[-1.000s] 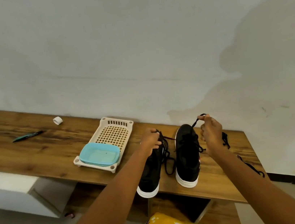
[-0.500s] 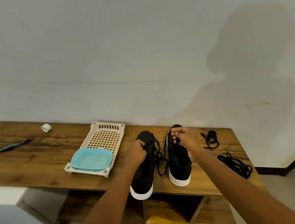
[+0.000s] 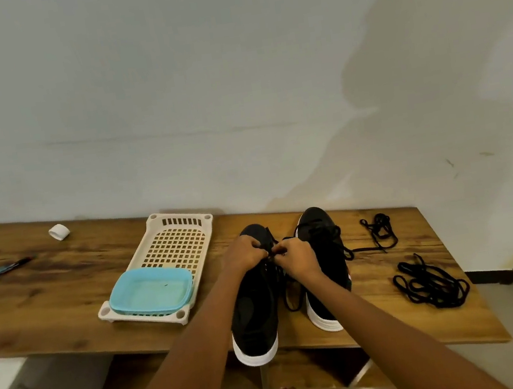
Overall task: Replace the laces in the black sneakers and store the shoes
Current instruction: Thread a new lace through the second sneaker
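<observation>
Both hands at the lace of the left black sneaker.

My left hand (image 3: 244, 255) and right hand (image 3: 296, 258) each have a grip pinched, apparently, on the black lace (image 3: 270, 253) over the left black white-soled sneaker (image 3: 254, 310), beside the right black sneaker (image 3: 320, 234) on the wooden desk (image 3: 48, 296). Loose black laces (image 3: 431, 285) lie right.
</observation>
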